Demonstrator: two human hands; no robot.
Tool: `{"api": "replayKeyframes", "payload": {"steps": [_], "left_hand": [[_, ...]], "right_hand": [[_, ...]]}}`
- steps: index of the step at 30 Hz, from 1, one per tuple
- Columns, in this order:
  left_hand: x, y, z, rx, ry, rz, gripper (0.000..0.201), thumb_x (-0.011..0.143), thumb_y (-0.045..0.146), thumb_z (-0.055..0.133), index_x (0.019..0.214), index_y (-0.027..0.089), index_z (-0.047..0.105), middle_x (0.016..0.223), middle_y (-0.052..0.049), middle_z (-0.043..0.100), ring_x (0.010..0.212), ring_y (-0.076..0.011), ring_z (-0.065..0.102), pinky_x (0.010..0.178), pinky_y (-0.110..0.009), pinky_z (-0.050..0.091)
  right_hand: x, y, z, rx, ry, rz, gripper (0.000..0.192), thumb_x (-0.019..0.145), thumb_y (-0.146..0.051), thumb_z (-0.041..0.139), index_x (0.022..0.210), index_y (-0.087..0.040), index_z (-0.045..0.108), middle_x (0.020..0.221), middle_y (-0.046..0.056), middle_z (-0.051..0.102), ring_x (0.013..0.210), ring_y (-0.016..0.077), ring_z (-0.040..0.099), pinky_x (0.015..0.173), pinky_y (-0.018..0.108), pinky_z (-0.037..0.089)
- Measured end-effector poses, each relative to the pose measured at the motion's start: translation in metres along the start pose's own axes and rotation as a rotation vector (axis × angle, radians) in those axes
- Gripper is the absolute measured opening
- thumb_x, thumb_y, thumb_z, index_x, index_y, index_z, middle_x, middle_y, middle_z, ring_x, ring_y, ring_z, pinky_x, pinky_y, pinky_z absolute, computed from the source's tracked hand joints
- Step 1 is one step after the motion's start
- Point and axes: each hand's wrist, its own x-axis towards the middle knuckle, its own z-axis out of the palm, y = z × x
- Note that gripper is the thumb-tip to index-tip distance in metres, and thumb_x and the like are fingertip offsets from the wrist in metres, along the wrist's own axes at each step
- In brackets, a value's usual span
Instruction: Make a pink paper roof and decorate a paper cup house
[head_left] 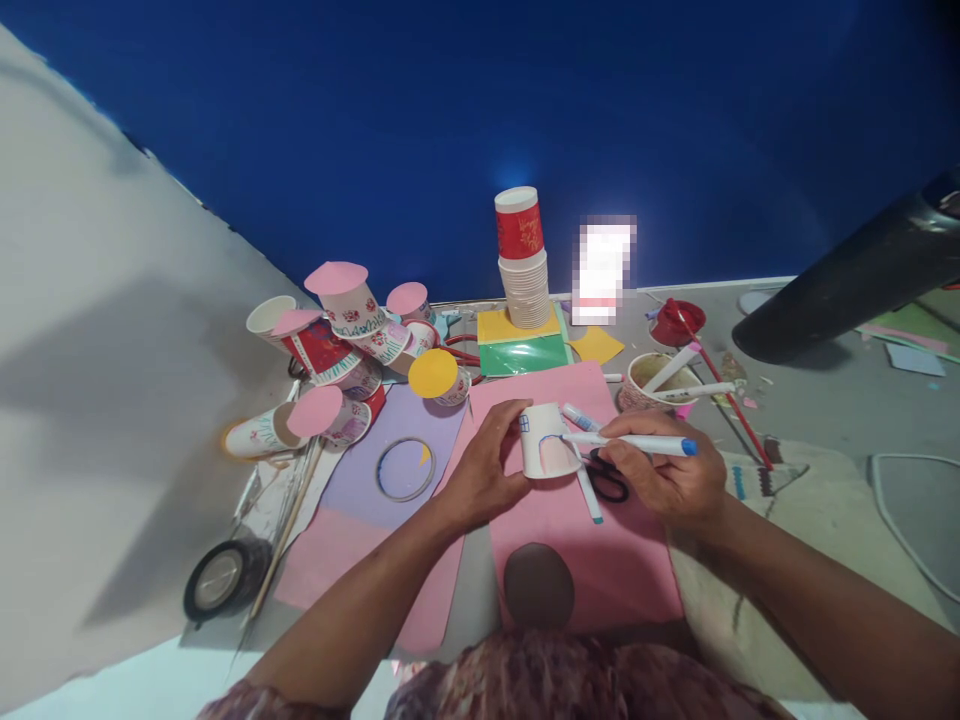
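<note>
Upside down above a pink paper sheet (622,570), a white paper cup (538,455) is gripped at its left side by my left hand (491,460). The cup bears a small blue window drawing and a blue arch outline around a pinkish patch. My right hand (671,475) holds a white marker (645,443) with a blue end, its tip at or very near the arch. Beneath and beside the cup lie a teal-ended marker (589,490), another blue-and-white marker (579,416) and black-handled scissors (609,480), partly hidden by my right hand.
Decorated cups with pink paper roofs (336,280) cluster at the left. A tall cup stack (525,290) stands at the back on yellow and green sheets. On the right are a cup with markers (637,395) and a red cup (675,322). Black tape (217,580) lies front left.
</note>
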Motion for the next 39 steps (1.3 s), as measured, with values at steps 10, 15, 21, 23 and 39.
{"api": "replayKeyframes", "payload": {"steps": [10, 15, 21, 23, 39], "left_hand": [[-0.002, -0.007, 0.001, -0.056, -0.024, -0.015, 0.084, 0.080, 0.013, 0.080, 0.155, 0.028, 0.045, 0.153, -0.014, 0.053, 0.140, -0.0294, 0.059, 0.121, -0.049, 0.050], [0.000, -0.002, 0.000, -0.033, -0.016, -0.016, 0.081, 0.080, 0.013, 0.082, 0.152, 0.027, 0.047, 0.153, -0.014, 0.054, 0.141, -0.0301, 0.058, 0.123, -0.050, 0.048], [0.001, 0.005, 0.000, -0.110, 0.001, -0.053, 0.082, 0.076, 0.010, 0.082, 0.150, 0.026, 0.050, 0.150, -0.014, 0.056, 0.139, -0.0296, 0.059, 0.122, -0.049, 0.049], [0.002, 0.007, 0.001, -0.143, 0.005, -0.071, 0.082, 0.076, 0.011, 0.083, 0.149, 0.026, 0.050, 0.149, -0.013, 0.057, 0.138, -0.0293, 0.060, 0.121, -0.048, 0.050], [0.004, 0.018, -0.001, -0.139, 0.019, -0.145, 0.084, 0.075, 0.020, 0.091, 0.148, 0.026, 0.050, 0.147, -0.013, 0.058, 0.136, -0.0306, 0.060, 0.118, -0.047, 0.049]], "right_hand": [[0.003, 0.001, -0.001, -0.021, 0.023, -0.053, 0.015, 0.097, -0.014, 0.063, 0.093, -0.025, 0.071, 0.079, 0.002, 0.081, 0.067, 0.0195, 0.077, 0.063, 0.030, 0.062], [0.005, -0.002, -0.001, -0.013, 0.002, -0.057, 0.016, 0.097, -0.012, 0.062, 0.092, -0.025, 0.071, 0.077, 0.001, 0.080, 0.063, 0.0188, 0.075, 0.060, 0.029, 0.060], [0.005, -0.004, -0.004, 0.042, -0.004, -0.041, 0.015, 0.096, -0.013, 0.063, 0.089, -0.024, 0.072, 0.075, 0.001, 0.079, 0.063, 0.0182, 0.074, 0.060, 0.028, 0.059], [0.005, -0.005, -0.004, 0.060, -0.004, -0.015, 0.015, 0.096, -0.014, 0.063, 0.089, -0.024, 0.072, 0.074, 0.001, 0.078, 0.061, 0.0186, 0.073, 0.059, 0.028, 0.058], [0.001, -0.003, -0.004, 0.104, -0.014, -0.023, 0.015, 0.097, -0.012, 0.061, 0.093, -0.024, 0.068, 0.075, 0.001, 0.075, 0.062, 0.0173, 0.071, 0.060, 0.029, 0.055]]}}
